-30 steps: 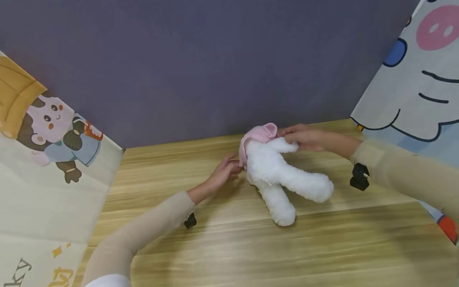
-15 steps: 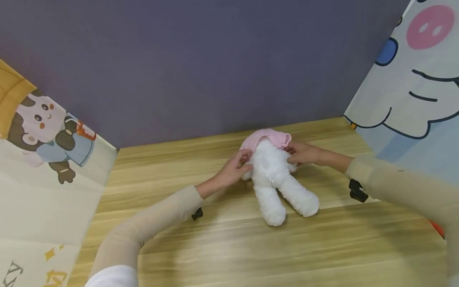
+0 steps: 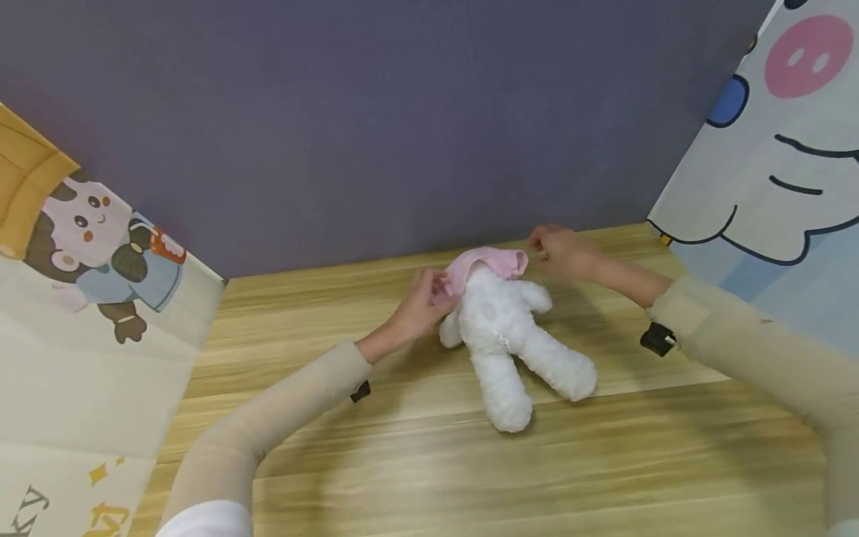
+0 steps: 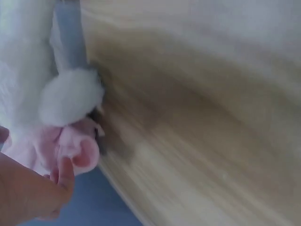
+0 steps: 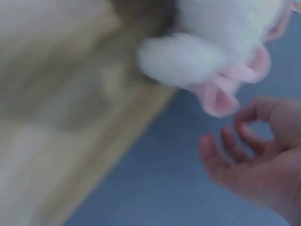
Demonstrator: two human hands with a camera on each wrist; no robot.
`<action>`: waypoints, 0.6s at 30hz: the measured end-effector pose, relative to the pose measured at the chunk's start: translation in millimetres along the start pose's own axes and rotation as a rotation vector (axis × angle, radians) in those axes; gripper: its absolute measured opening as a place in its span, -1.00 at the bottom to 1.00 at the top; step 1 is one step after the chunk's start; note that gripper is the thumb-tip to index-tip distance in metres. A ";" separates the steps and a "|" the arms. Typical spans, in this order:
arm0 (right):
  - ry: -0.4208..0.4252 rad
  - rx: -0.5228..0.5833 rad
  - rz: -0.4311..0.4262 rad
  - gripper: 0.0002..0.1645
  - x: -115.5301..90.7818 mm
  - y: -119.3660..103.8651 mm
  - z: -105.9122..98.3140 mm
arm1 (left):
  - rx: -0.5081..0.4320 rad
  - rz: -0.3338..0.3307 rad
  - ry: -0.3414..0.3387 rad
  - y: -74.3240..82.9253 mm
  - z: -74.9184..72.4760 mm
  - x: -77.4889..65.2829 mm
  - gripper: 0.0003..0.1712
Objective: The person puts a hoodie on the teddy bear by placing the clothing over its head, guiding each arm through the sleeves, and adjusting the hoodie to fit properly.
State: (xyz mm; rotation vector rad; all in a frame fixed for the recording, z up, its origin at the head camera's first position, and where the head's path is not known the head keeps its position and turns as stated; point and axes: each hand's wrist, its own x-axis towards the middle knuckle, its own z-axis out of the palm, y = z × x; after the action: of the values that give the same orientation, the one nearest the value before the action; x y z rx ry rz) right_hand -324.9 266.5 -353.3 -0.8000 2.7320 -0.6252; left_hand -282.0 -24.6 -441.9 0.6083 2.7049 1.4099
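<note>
A white plush toy (image 3: 496,313) lies on the wooden table with its legs toward me. Its head end is covered by a small pink doll shirt (image 3: 493,261), whose short sleeve (image 4: 87,153) has an open end in the left wrist view. My left hand (image 3: 421,302) pinches the shirt's left side, beside the toy's arm. Off the shirt's right sleeve, my right hand (image 3: 564,253) hovers with fingers loosely bent; the right wrist view shows nothing in this hand (image 5: 263,155), its fingertips close to the pink sleeve (image 5: 220,99). The toy's face is hidden.
A dark grey-blue panel (image 3: 376,134) rises right behind the table (image 3: 416,462). Printed cartoon panels flank it, one on the left (image 3: 87,358) and one on the right (image 3: 772,201). A small black device (image 3: 658,339) sits at the right wrist.
The toy has turned and settled straighter, its legs swinging leftward. My left hand went from the toy's arm to the shirt. My right hand left the toy's arm and moved up and away.
</note>
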 end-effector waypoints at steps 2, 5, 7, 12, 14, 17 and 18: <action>0.028 -0.090 -0.072 -0.57 7.6 -10.0 -10.3 | 0.066 -0.009 0.005 0.8 -1.9 7.6 -0.28; -0.032 -0.163 -0.137 -0.45 23.0 -22.9 -14.6 | 0.148 -0.016 -0.025 4.6 -5.1 21.4 -0.11; -0.095 -0.191 -0.160 -0.33 33.3 -28.6 -12.0 | 0.166 -0.011 -0.068 7.8 -7.0 30.6 -0.10; -0.203 -0.221 -0.172 -0.17 51.2 -32.0 4.1 | 0.144 -0.057 -0.155 18.0 -6.8 44.2 -0.28; -0.194 -0.239 -0.160 -0.16 53.2 -31.6 11.2 | 0.145 -0.089 -0.155 22.6 -3.7 45.1 -0.32; -0.096 -0.257 -0.161 -0.23 48.2 -29.5 24.1 | 0.198 -0.071 -0.113 25.8 4.0 43.3 -0.32; -0.053 -0.259 -0.167 -0.26 45.2 -28.8 29.1 | 0.231 -0.051 -0.094 26.1 6.9 41.8 -0.32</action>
State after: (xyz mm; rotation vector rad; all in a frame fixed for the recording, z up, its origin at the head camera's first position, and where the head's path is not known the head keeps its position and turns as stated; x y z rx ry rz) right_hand -339.5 209.7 -370.1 -1.0959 2.7514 -0.2762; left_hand -310.7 9.0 -419.0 0.5948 2.8074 1.0376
